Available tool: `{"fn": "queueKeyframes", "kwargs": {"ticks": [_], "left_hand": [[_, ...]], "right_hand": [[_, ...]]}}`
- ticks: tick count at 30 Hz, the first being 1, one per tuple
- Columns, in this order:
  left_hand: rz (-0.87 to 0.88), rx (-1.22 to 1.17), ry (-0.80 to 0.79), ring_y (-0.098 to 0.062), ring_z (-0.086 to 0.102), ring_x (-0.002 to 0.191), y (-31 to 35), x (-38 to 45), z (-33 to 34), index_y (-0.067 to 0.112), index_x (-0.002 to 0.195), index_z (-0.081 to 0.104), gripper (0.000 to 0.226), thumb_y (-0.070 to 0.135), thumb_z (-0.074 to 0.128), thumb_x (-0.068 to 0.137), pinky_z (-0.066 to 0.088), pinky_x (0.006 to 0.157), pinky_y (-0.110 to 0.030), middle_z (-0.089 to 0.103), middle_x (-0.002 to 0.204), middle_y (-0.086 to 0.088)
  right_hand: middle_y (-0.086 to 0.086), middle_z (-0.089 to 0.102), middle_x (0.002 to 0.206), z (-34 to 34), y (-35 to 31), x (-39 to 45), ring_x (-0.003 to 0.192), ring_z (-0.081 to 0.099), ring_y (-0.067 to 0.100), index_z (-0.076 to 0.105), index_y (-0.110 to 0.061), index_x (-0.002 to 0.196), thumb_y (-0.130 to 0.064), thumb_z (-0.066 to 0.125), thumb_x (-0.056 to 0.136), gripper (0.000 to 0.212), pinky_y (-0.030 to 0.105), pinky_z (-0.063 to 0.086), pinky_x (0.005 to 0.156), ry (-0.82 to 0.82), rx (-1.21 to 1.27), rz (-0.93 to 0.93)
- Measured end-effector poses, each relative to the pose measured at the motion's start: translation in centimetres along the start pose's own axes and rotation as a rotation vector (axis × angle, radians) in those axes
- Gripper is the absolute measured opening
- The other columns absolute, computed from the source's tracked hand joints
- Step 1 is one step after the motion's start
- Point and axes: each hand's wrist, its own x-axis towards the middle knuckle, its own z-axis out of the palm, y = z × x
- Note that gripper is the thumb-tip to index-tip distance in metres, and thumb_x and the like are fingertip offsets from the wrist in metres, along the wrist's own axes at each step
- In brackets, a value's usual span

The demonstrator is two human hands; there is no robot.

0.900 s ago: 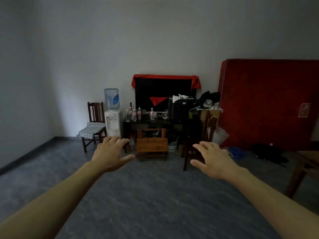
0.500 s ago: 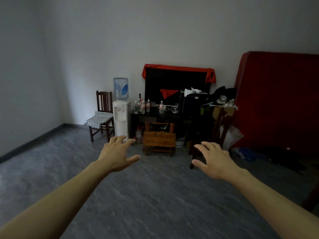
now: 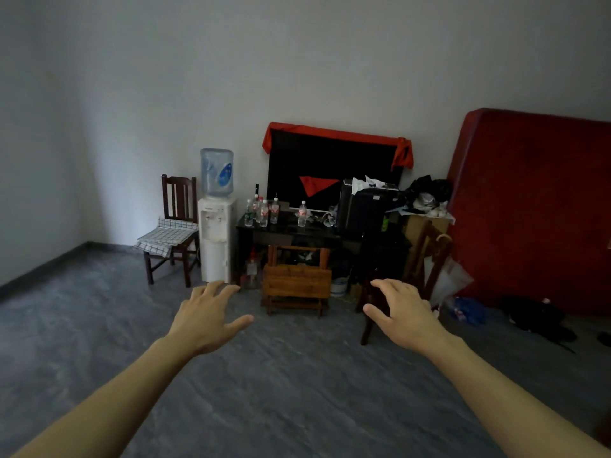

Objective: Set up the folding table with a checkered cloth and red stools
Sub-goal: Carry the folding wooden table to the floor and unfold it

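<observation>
A folded wooden table (image 3: pixel 297 285) stands on the floor against a dark side table, straight ahead. A checkered cloth (image 3: pixel 165 238) lies folded on the seat of a dark wooden chair (image 3: pixel 177 226) at the back left. My left hand (image 3: pixel 206 317) and my right hand (image 3: pixel 401 312) are stretched out in front of me, palms down, fingers spread, holding nothing. Both hands are well short of the folded table, one on either side of it in view. No red stools are visible.
A water dispenser (image 3: pixel 216 226) stands beside the chair. Several bottles (image 3: pixel 264 211) crowd the dark side table (image 3: pixel 287 234). A red mattress (image 3: pixel 532 206) leans on the right wall, another wooden chair (image 3: pixel 426 259) before it. Grey floor (image 3: pixel 297 391) stretches in front of me.
The view has swung left and moved closer to the back wall; the folded table and chair look larger. Both hands stay open and outstretched, holding nothing.
</observation>
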Motion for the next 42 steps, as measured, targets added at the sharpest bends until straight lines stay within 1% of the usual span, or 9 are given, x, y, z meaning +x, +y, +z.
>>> {"fn": "queueKeyframes", "kwargs": {"ticks": [7, 11, 15, 19, 24, 28, 34, 37, 42], "left_hand": [[0.012, 0.038, 0.001, -0.026, 0.031, 0.138, -1.5, 9.7, 2.3, 0.035, 0.146, 0.030, 0.089, 0.086, 0.031, 0.074, 0.039, 0.107, -0.049, 0.030, 0.153, 0.000], [0.046, 0.090, 0.012, -0.025, 0.031, 0.137, -0.9, 17.7, 3.6, 0.034, 0.146, 0.030, 0.088, 0.085, 0.032, 0.074, 0.039, 0.107, -0.046, 0.030, 0.154, 0.001], [0.076, 0.130, 0.010, -0.022, 0.028, 0.140, 0.0, 26.4, 5.3, 0.035, 0.147, 0.029, 0.082, 0.081, 0.038, 0.080, 0.036, 0.110, -0.041, 0.028, 0.154, 0.002], [0.065, 0.174, -0.031, -0.023, 0.030, 0.139, -0.2, 34.5, 6.4, 0.034, 0.147, 0.029, 0.085, 0.083, 0.033, 0.078, 0.036, 0.109, -0.039, 0.029, 0.154, 0.002], [0.038, 0.097, -0.010, -0.025, 0.032, 0.137, -0.8, 43.5, 7.9, 0.032, 0.146, 0.034, 0.089, 0.084, 0.032, 0.073, 0.039, 0.106, -0.044, 0.034, 0.151, 0.001], [0.041, 0.080, -0.017, -0.025, 0.034, 0.136, -1.7, 50.2, 10.6, 0.032, 0.145, 0.034, 0.091, 0.085, 0.026, 0.071, 0.040, 0.106, -0.042, 0.032, 0.152, 0.001], [0.086, 0.012, -0.103, -0.027, 0.033, 0.137, -4.9, 61.2, 15.8, 0.033, 0.146, 0.031, 0.088, 0.085, 0.032, 0.074, 0.038, 0.107, -0.045, 0.030, 0.154, -0.001], [0.140, 0.029, -0.068, -0.028, 0.031, 0.138, -6.8, 68.0, 15.9, 0.032, 0.147, 0.031, 0.082, 0.079, 0.039, 0.080, 0.037, 0.107, -0.048, 0.029, 0.154, -0.002], [0.138, -0.037, -0.010, -0.027, 0.035, 0.134, -9.9, 78.9, 16.4, 0.031, 0.145, 0.034, 0.077, 0.075, 0.043, 0.083, 0.038, 0.107, -0.047, 0.035, 0.150, -0.001]], "right_hand": [[-0.007, 0.029, 0.155, 3.5, 1.3, 10.1, 0.144, 0.020, 0.019, 0.029, -0.029, 0.150, -0.057, 0.045, 0.096, 0.063, 0.048, 0.030, 0.110, 0.012, 0.064, -0.030], [-0.008, 0.030, 0.155, 5.4, 3.7, 17.7, 0.144, 0.020, 0.018, 0.028, -0.030, 0.150, -0.058, 0.044, 0.095, 0.063, 0.049, 0.029, 0.112, 0.035, 0.137, -0.038], [-0.007, 0.030, 0.154, 7.8, 6.7, 26.1, 0.142, 0.023, 0.018, 0.028, -0.029, 0.149, -0.058, 0.045, 0.095, 0.064, 0.047, 0.031, 0.112, -0.001, 0.200, -0.024], [-0.007, 0.029, 0.155, 8.8, 9.1, 34.2, 0.144, 0.021, 0.019, 0.027, -0.029, 0.150, -0.058, 0.045, 0.095, 0.064, 0.048, 0.030, 0.111, -0.025, 0.171, -0.009], [-0.005, 0.028, 0.155, 9.1, 10.8, 43.0, 0.144, 0.020, 0.020, 0.027, -0.029, 0.150, -0.057, 0.045, 0.095, 0.064, 0.048, 0.030, 0.111, -0.014, 0.129, -0.016], [-0.005, 0.027, 0.156, 10.6, 11.4, 49.7, 0.145, 0.018, 0.019, 0.028, -0.029, 0.150, -0.058, 0.045, 0.095, 0.065, 0.049, 0.030, 0.112, -0.014, 0.101, -0.017], [-0.006, 0.031, 0.154, 14.1, 11.1, 59.4, 0.144, 0.021, 0.019, 0.031, -0.030, 0.149, -0.060, 0.044, 0.094, 0.063, 0.048, 0.031, 0.112, -0.022, 0.027, 0.005], [-0.005, 0.034, 0.152, 13.9, 10.3, 65.1, 0.143, 0.023, 0.019, 0.034, -0.030, 0.148, -0.060, 0.044, 0.094, 0.062, 0.045, 0.030, 0.111, 0.022, -0.008, 0.016], [-0.007, 0.035, 0.151, 14.3, 9.4, 74.8, 0.142, 0.025, 0.017, 0.035, -0.030, 0.147, -0.059, 0.045, 0.094, 0.060, 0.044, 0.030, 0.110, 0.060, -0.001, 0.019]]}}
